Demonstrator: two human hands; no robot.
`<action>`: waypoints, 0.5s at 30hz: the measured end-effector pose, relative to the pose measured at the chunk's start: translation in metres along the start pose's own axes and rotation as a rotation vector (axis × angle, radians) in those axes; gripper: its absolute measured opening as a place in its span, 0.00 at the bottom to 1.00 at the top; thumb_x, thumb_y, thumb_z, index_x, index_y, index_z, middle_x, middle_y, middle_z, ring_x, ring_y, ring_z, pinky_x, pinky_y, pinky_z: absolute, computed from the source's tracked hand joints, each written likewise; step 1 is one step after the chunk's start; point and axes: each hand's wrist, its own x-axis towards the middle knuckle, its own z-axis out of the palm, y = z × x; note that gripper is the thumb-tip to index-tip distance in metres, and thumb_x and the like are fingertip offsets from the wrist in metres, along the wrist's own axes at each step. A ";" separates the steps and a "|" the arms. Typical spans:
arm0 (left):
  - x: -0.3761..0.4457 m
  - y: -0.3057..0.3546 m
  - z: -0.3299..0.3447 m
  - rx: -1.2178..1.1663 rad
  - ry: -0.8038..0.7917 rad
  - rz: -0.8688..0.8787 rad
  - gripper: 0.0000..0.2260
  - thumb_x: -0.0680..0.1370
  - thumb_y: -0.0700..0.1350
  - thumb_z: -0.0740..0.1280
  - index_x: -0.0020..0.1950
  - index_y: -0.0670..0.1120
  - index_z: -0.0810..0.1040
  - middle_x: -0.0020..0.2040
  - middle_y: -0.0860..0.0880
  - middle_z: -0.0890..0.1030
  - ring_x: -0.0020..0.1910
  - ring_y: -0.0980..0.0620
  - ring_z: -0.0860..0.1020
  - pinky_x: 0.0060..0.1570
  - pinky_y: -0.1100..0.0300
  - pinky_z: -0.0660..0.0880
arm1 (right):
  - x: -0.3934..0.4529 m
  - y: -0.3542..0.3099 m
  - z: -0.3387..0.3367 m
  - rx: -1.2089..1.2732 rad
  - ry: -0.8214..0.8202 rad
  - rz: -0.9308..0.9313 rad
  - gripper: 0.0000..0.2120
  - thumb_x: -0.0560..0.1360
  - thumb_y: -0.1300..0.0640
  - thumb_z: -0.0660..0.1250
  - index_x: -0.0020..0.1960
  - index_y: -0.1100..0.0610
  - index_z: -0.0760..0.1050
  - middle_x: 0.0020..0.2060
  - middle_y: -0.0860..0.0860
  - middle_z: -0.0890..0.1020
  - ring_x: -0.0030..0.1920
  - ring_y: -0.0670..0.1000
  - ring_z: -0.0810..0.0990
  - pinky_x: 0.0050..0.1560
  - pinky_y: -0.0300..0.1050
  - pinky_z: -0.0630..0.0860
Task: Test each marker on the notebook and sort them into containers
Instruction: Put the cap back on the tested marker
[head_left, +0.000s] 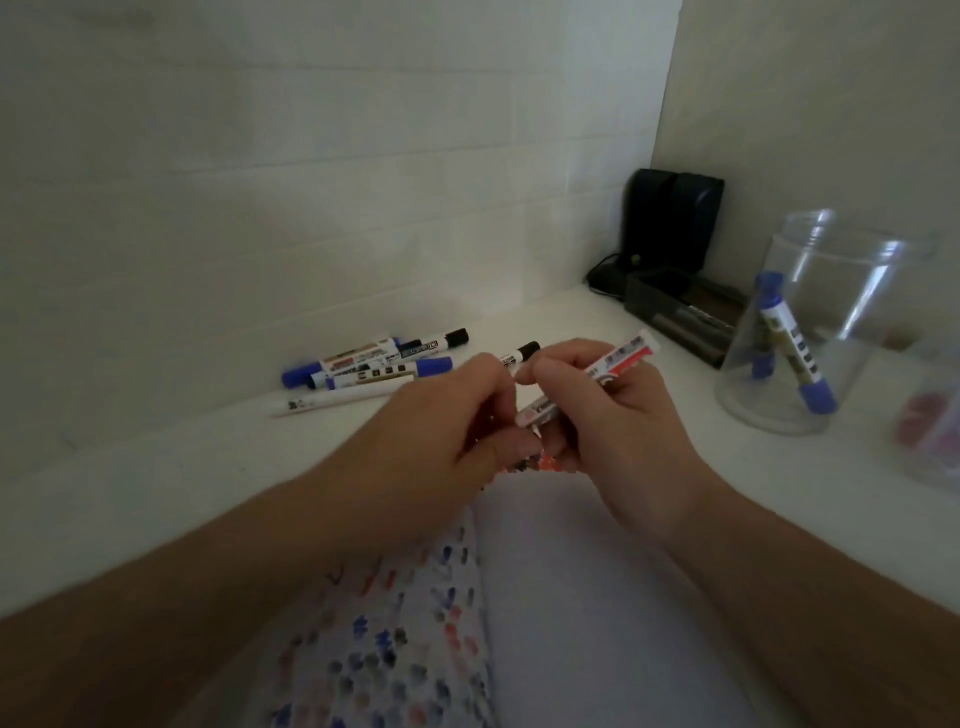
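Both forearms reach in from the lower corners and meet at centre over the top edge of the notebook (545, 597). The right hand (618, 415) curls its fingers round a red-labelled marker (618, 364), whose white barrel angles up toward 1 o'clock. The left hand (447, 421) is curled against the marker's lower end, fingertips pinching there; whether it grips the cap or the barrel is hidden by the fingers.

Label print on the marker is too blurred to read. The notebook's left page is speckled with blue, red and dark test dabs; the right page is plain white.

At 10 o'clock from the hands a loose pile of markers (374, 364) lies on the smooth white table (156, 478), with blue and black caps. At 3 o'clock stands a clear plastic jar (810, 322) with blue-capped markers leaning inside. A black box (675, 223) sits in the corner at 1 o'clock.
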 end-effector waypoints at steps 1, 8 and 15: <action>-0.002 -0.001 0.005 0.069 0.011 0.075 0.05 0.82 0.50 0.64 0.50 0.55 0.68 0.37 0.55 0.79 0.38 0.57 0.78 0.35 0.64 0.72 | 0.001 0.000 0.002 -0.006 -0.014 0.013 0.10 0.82 0.61 0.64 0.45 0.59 0.82 0.29 0.56 0.79 0.27 0.49 0.76 0.28 0.42 0.72; 0.002 -0.009 0.013 0.071 0.019 0.140 0.06 0.85 0.53 0.53 0.59 0.55 0.66 0.37 0.58 0.75 0.38 0.58 0.76 0.36 0.64 0.71 | 0.007 0.007 0.010 0.222 0.006 0.158 0.15 0.78 0.64 0.69 0.36 0.56 0.68 0.27 0.59 0.75 0.23 0.50 0.70 0.24 0.40 0.64; 0.008 -0.014 0.007 -0.075 -0.045 0.146 0.03 0.86 0.49 0.58 0.56 0.51 0.69 0.36 0.67 0.76 0.32 0.61 0.75 0.30 0.71 0.65 | 0.010 0.012 0.012 0.322 -0.046 0.172 0.14 0.73 0.55 0.70 0.36 0.57 0.66 0.26 0.57 0.74 0.24 0.50 0.68 0.29 0.45 0.61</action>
